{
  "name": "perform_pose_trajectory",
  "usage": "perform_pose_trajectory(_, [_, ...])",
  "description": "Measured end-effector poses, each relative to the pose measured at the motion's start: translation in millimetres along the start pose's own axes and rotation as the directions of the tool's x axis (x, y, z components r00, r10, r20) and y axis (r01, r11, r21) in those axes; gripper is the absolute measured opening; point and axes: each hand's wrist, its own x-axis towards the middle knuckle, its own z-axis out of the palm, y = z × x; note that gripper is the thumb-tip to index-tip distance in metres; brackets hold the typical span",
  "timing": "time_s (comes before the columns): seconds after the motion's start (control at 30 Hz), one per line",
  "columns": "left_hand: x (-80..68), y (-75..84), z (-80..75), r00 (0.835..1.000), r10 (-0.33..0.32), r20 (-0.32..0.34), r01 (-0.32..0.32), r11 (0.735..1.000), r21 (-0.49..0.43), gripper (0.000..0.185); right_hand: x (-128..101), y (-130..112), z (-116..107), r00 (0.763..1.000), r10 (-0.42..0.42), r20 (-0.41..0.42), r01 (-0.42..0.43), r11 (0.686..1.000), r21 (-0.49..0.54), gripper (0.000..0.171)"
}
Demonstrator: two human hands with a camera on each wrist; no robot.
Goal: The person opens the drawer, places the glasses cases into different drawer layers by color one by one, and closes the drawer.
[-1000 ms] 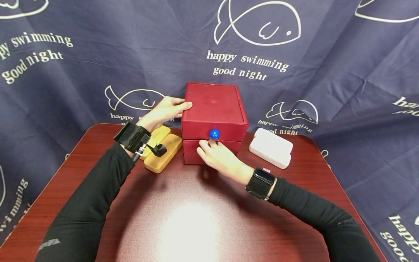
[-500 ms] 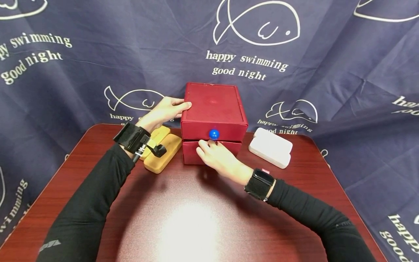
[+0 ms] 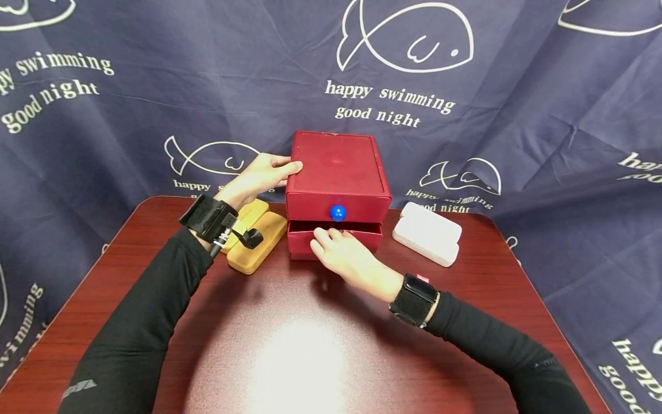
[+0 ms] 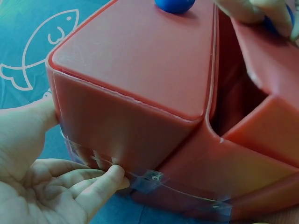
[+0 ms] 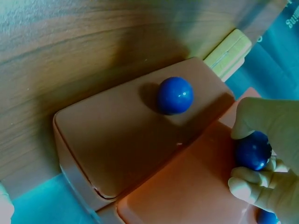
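1 drawer box [image 3: 336, 164], prob. light/stiff; R grip [image 3: 342, 253] clamped on blue knob [image 5: 253, 150], best hold; L grip [image 3: 261, 177] uncurled vs. side

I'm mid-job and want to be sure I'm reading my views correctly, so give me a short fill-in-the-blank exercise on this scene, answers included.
1. The knob pinched by the right hand is coloured ____.
2. In the head view, the left hand grips the red box on its ____ side.
3. The drawer at the right hand stands partly ____.
4. The cases right of the red box are coloured ____.

Missing words: blue; left; open; white.
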Motion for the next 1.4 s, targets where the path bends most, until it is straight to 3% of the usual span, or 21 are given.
perform_pose_trajectory(0.17, [1.3,-0.6,-0.1,1.000,0.000,0.001,0.000,1.000,-0.004,0.071,-4,-5,-5,1.000,-0.003,-0.005,0.003,1.000,-0.011,0.030])
perform_pose_trajectory(0.33, [1.7,-0.6,0.1,1.000,0.008,0.003,-0.008,1.000,-0.009,0.071,-9,-10,-13,1.000,-0.009,0.001,0.009,1.000,0.018,0.035])
perform_pose_trajectory(0.57, [2.0,-1.3,1.4,1.000,0.006,-0.001,-0.006,1.000,-0.017,0.071,-17,-20,-19,0.997,-0.023,-0.069,0.021,0.999,-0.040,0.016])
perform_pose_trajectory(0.67, [1.6,-1.0,1.7,1.000,0.003,-0.001,-0.003,1.000,-0.026,0.071,-19,-23,-21,0.995,-0.030,-0.090,0.026,0.999,-0.047,0.016])
perform_pose_trajectory(0.93, [1.4,-1.2,1.1,1.000,0.005,0.002,-0.005,1.000,-0.028,0.070,-27,-34,-33,0.997,-0.036,-0.073,0.032,0.998,-0.056,0.024])
perform_pose_trajectory(1.4, [0.9,0.3,1.6,1.000,0.005,0.010,-0.004,0.999,-0.046,0.070,-44,-55,-50,0.996,-0.062,-0.057,0.058,0.996,-0.070,0.005])
